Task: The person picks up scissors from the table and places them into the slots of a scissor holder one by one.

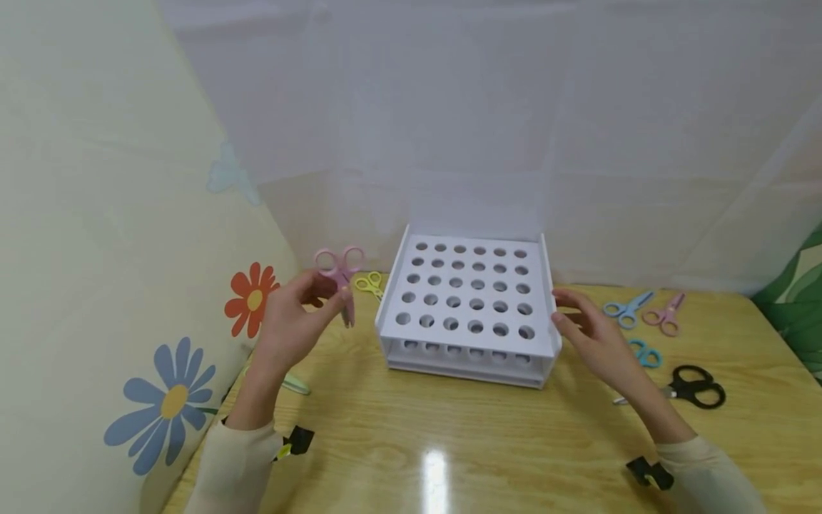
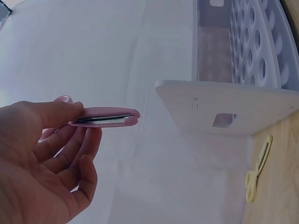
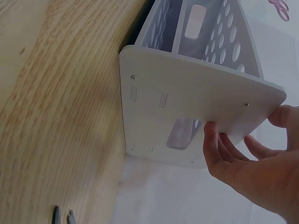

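Your left hand (image 1: 292,325) pinches a pair of pink scissors (image 1: 341,274) between thumb and fingers, raised in the air to the left of the white rack (image 1: 462,342); the finger rings point up and the blades angle down, while in the left wrist view your remaining fingers curl loosely below. Your right hand (image 1: 594,335) has its fingers loosely bent and spread, the tips touching the outside of the rack's right side panel, near its cutout, with the thumb by the panel's edge. The rack stands upright on the wooden surface (image 1: 385,442), rows of round holes across its top and another holed tier beneath. Yellow scissors (image 2: 252,176) lie just beside its left side, and a pale green piece (image 1: 297,385) shows partly behind your left forearm. To the right of the rack lie blue scissors (image 1: 632,308), a second pink pair (image 1: 671,305), teal scissors (image 1: 644,353) and black-handled scissors (image 1: 689,387), the last two partly hidden by your right arm.
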A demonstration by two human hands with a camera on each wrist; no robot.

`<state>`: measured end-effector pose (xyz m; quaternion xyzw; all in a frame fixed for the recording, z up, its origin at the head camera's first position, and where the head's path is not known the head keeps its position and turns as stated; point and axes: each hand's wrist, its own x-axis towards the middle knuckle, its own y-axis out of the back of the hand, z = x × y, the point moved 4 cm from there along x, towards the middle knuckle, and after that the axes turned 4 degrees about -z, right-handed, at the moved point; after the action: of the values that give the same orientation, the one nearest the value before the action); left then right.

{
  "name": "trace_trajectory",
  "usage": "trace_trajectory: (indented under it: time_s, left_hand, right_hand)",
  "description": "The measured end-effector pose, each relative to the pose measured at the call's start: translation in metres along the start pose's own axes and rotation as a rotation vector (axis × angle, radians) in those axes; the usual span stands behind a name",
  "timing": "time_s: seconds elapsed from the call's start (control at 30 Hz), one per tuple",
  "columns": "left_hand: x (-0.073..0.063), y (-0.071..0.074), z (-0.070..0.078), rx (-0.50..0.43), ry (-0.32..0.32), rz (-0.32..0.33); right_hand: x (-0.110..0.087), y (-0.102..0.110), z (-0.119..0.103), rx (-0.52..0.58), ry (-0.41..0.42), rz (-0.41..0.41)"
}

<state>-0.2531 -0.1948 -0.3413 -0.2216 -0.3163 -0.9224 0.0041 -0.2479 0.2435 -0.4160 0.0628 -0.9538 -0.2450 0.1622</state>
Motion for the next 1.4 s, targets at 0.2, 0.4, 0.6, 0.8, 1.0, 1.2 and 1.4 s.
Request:
trace_trajectory:
  time_s: [0.2,0.4,0.6,0.8,1.0,1.2,1.4]
  left_hand:
    - [-0.004,-0.005,0.017,-0.026,-0.081,0.017]
    - [-0.003,-0.015,0.030,-0.073,-0.185,0.067]
    - [0.000,-0.033,0.033,-0.144,-0.221,0.089]
    - [0.004,-0.048,0.028,-0.224,-0.198,0.048]
    - [0.007,-0.056,0.023,-0.191,-0.159,0.027]
    - [0.011,-0.061,0.020,-0.103,-0.148,0.027]
    - [0.010,-0.067,0.014,-0.035,-0.172,0.011]
  right_hand:
    - [0.002,0.000,0.000,-0.005,0.008,0.007]
    - [0.003,0.001,0.002,-0.016,0.016,0.012]
    - [0.002,0.003,0.003,-0.001,0.009,0.016]
    - [0.002,0.001,0.003,0.014,0.012,0.008]
    - [0.000,0.001,0.003,0.007,0.012,0.013]
    - [0.002,0.000,0.004,0.027,0.014,0.004]
    - [0.002,0.000,0.005,0.026,0.017,-0.001]
